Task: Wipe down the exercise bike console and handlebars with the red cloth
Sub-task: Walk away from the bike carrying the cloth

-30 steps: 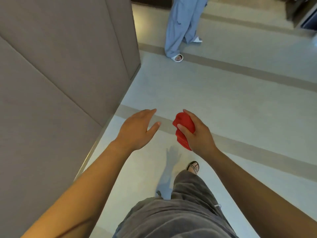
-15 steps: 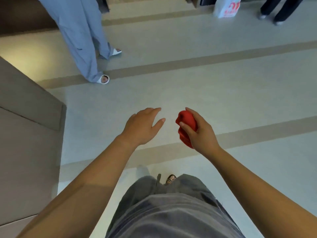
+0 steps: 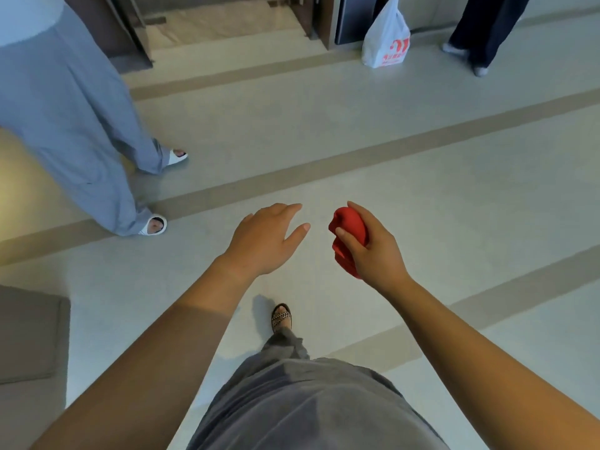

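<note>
One red cloth [image 3: 347, 237] is present, bunched in the right hand [image 3: 373, 251], fingers and thumb wrapped around it, held at mid-height above the pale floor [image 3: 422, 157]. Its long axis runs roughly up and down, with loose folds hanging below the palm. The left hand [image 3: 264, 241] is empty, fingers loosely spread, just beside the cloth but apart from it. No exercise bike is in view, so wiping is judged not yet begun. Risks: the hanging folds could slip free while walking; a bystander in grey-blue trousers [image 3: 74, 125] and a plastic bag [image 3: 386, 37] stand nearby and could obstruct passage.
</note>
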The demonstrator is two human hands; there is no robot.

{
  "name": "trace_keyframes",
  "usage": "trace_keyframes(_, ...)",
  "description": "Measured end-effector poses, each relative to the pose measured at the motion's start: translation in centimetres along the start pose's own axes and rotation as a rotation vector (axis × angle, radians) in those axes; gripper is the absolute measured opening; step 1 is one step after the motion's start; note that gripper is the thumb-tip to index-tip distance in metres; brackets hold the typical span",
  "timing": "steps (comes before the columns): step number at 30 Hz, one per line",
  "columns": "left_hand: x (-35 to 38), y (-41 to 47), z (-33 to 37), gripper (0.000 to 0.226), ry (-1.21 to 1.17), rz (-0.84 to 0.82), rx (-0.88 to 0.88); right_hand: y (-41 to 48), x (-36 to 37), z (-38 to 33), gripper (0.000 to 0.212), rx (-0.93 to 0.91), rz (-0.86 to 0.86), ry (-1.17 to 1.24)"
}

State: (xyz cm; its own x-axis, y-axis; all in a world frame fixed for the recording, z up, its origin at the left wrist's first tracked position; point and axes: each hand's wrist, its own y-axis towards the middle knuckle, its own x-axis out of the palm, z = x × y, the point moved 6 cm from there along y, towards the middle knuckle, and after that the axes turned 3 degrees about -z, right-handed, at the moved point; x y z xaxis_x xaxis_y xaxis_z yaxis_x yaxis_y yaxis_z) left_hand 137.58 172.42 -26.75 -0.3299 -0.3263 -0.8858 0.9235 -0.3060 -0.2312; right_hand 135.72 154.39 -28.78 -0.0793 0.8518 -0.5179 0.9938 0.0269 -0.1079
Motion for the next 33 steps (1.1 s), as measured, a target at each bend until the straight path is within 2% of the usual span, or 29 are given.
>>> trace_keyframes(6, -7.5, 11.2, -5.1, 0.054, 0.027, 0.006, 0.021, 13.3, 0.0, -3.5, 0.051, -0.013, 0.045, 0.013)
trace_keyframes(16, -12.6, 31.6, -6.4, 0.049, 0.021, -0.046, 0.154, 32.5, -2.4, -3.4, 0.050, 0.046, 0.126, 0.043)
trace_keyframes(21, -15.0, 45.0, -8.0, 0.053, 0.021, -0.097, 0.126, 46.1, -4.5, -2.7, 0.050, 0.041, 0.119, 0.061)
trace_keyframes(33, -27.5, 74.0, -13.9, 0.054, 0.035, 0.008, 0.012, 79.6, -7.1, -6.5, 0.049, -0.019, 0.007, 0.061)
